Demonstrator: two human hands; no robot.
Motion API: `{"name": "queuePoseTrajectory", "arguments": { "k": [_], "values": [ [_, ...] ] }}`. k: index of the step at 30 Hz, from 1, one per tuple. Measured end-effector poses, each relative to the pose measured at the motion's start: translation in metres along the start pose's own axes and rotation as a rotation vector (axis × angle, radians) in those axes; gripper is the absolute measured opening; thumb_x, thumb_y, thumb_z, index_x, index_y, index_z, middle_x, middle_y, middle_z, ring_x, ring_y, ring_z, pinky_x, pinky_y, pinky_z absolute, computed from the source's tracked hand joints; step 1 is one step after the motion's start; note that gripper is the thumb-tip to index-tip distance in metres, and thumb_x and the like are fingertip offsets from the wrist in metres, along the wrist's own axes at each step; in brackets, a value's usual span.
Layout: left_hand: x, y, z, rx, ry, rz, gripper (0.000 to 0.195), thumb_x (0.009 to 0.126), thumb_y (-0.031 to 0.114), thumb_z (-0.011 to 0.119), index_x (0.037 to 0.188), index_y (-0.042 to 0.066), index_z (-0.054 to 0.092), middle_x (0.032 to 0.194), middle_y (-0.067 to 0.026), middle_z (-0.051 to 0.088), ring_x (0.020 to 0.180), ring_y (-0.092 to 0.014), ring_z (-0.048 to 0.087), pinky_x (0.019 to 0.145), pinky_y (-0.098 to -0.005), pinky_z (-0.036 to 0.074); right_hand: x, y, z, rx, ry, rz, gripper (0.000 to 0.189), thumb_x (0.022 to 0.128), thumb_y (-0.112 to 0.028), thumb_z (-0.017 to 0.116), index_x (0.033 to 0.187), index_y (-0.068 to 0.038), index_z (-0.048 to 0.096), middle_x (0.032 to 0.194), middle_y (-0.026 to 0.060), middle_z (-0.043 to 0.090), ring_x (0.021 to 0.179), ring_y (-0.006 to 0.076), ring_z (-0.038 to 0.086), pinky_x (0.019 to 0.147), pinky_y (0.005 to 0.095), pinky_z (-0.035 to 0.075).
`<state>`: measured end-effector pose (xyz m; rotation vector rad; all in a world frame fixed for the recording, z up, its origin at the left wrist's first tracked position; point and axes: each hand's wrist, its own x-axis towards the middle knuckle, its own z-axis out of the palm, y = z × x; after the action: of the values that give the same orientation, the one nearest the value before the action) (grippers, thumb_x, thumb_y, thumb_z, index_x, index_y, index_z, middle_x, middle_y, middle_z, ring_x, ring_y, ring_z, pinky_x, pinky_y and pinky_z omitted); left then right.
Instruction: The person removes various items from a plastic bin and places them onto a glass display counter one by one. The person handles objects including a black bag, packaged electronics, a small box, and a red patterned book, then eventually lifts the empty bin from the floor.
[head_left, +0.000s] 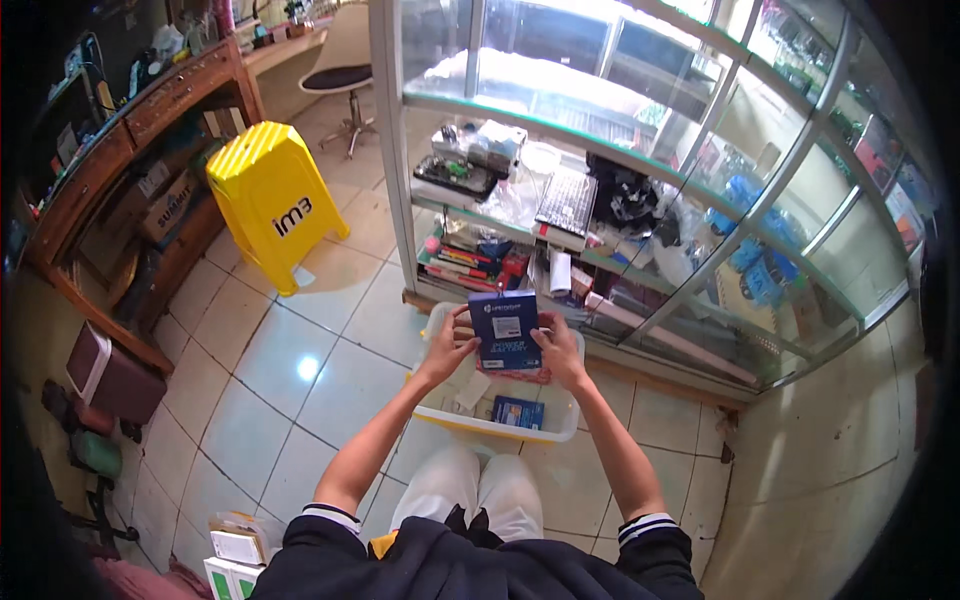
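Note:
A dark blue cardboard battery box (506, 309) is held up over a translucent plastic tub (569, 433). My left hand (448, 346) grips it by the left side, thumb at the edge. On the opposite side my right hand (562, 351) clasps the box, its thumb lying on the front face. The face bears writing and a white label. Inside the tub lies another blue box (517, 412) near the front wall, with a pale slip (474, 390) to its left. Something reddish (529, 375) shows just below the held box, mostly hidden.
Beyond the tub stands a glass display cabinet (388, 150) holding a keyboard (568, 198) and assorted goods. A yellow plastic stool (274, 202) stands ahead left, by a wooden workbench (184, 90). Small boxes (234, 547) sit at lower left. A wall (817, 480) bounds the right.

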<state>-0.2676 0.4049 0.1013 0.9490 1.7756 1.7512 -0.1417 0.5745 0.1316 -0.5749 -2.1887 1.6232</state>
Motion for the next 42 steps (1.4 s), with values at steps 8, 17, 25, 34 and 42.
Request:
{"name": "queuePoseTrajectory", "arguments": {
  "k": [8,17,25,34,42],
  "values": [
    [0.018,0.053,-0.017,-0.243,0.112,0.139,0.057,0.083,0.012,0.052,0.130,0.005,0.020,0.107,-0.0077,0.044,0.090,-0.013,0.051,0.065,-0.0237,0.051,0.036,-0.087,0.029,0.595,0.105,0.093,0.033,0.082,-0.016,0.053,0.109,-0.001,0.041,0.096,0.0078,0.053,0.083,0.0104,0.052,0.067,0.0219,0.045],
    [0.116,0.054,-0.036,-0.106,0.212,0.154,0.043,0.083,0.019,0.053,0.120,-0.001,0.039,0.093,-0.0079,0.055,0.080,-0.010,0.054,0.064,-0.0231,0.050,0.075,-0.067,0.054,0.748,0.126,-0.011,0.044,0.084,-0.010,0.048,0.120,-0.001,0.024,0.105,0.0114,0.045,0.091,0.0188,0.052,0.074,0.0348,0.050],
    [0.163,0.035,-0.037,-0.187,0.107,0.013,0.044,0.083,0.021,0.053,0.119,-0.001,0.039,0.094,-0.0075,0.055,0.077,-0.010,0.055,0.059,-0.0234,0.052,0.114,-0.035,0.065,0.910,0.250,-0.069,0.043,0.084,-0.004,0.046,0.120,0.001,0.022,0.109,0.0133,0.043,0.095,0.0233,0.051,0.084,0.0341,0.046],
    [0.196,0.029,-0.022,-0.242,0.143,-0.043,0.047,0.082,0.024,0.056,0.120,0.001,0.040,0.105,-0.0070,0.050,0.086,-0.013,0.053,0.065,-0.0255,0.051,0.122,-0.015,0.069,0.814,0.466,-0.064,0.039,0.083,0.000,0.047,0.117,0.002,0.028,0.105,0.0114,0.042,0.096,0.0217,0.050,0.088,0.0301,0.043],
    [0.187,0.041,-0.009,0.535,0.450,0.168,0.047,0.080,0.033,0.055,0.111,-0.001,0.046,0.101,-0.0201,0.045,0.093,-0.033,0.045,0.084,-0.0377,0.036,0.085,0.008,0.048,0.475,0.416,-0.122,0.034,0.084,-0.007,0.047,0.116,-0.002,0.035,0.107,0.0096,0.043,0.096,0.0189,0.049,0.084,0.0282,0.042]
  ]
}}
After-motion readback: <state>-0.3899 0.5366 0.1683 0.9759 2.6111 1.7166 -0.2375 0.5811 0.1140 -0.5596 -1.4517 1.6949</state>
